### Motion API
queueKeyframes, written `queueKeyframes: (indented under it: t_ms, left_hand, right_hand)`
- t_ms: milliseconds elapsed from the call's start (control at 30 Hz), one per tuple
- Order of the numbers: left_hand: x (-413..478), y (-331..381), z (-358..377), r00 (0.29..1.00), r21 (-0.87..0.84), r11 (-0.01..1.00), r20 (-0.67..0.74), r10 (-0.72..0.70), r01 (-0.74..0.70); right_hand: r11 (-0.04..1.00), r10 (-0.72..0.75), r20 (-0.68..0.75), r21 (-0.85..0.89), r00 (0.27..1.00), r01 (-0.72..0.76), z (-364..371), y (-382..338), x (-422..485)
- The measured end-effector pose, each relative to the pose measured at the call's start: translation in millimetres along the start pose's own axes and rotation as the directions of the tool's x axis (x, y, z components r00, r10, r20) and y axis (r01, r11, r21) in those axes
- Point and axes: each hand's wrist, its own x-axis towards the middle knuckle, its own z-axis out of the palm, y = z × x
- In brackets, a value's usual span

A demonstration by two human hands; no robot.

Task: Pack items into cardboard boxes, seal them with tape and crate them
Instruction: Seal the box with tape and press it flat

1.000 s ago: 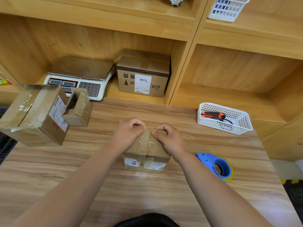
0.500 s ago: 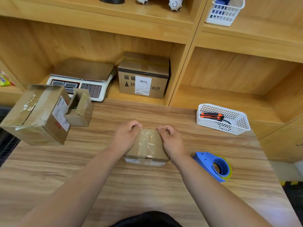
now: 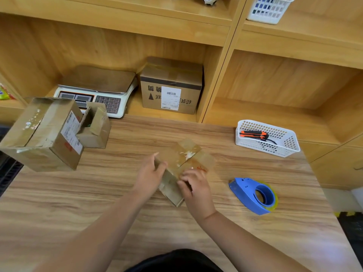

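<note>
Small cardboard box (image 3: 184,160) sits mid-worktop (image 3: 98,193) between both hands. The left hand (image 3: 150,176) has a closed grip on its left side, and the right hand (image 3: 194,186) curls its fingers over the near right edge. It is turned diagonally, one corner pointing at the person. Its long axis is unclear, and its brown top is crossed with glossy clear tape.

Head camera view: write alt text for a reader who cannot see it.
The left hand and right hand hold a small taped box, set at an angle on a wooden table. A blue tape dispenser lies to its right, near a white basket with an orange knife.
</note>
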Motion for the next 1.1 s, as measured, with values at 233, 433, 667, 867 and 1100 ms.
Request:
queueKeyframes:
  t_ms: [233, 433, 667, 867, 1100]
  left_hand:
    - [-10.7, -43.3, 12.2, 0.990, -0.029, 0.996, 0.113, -0.080, 0.083]
    - [-7.9, -56.2, 20.5, 0.980, 0.006, 0.991, 0.150, -0.132, 0.133]
    - [-4.5, -53.0, 20.6, 0.978, 0.010, 0.990, 0.152, -0.141, 0.141]
    - [-3.6, -51.7, 19.4, 0.972, 0.000, 0.986, 0.166, -0.165, 0.167]
    - [-2.1, -51.8, 17.7, 0.972, -0.001, 0.988, 0.179, -0.151, 0.153]
  right_hand:
    - [0.956, -0.102, 0.290, -0.236, 0.952, 0.174, 11.1, 19.1, -16.9]
    - [0.848, -0.070, 0.425, -0.450, 0.902, 0.278, -1.3, 37.5, -7.4]
    - [0.833, 0.090, 0.517, -0.508, 0.851, 0.220, -20.7, 51.8, 15.3]
    - [0.826, 0.252, 0.419, -0.563, 0.872, 0.032, -35.2, 52.0, 31.9]
    - [0.825, 0.008, 0.537, -0.480, 0.844, 0.298, 2.3, 28.6, 16.4]
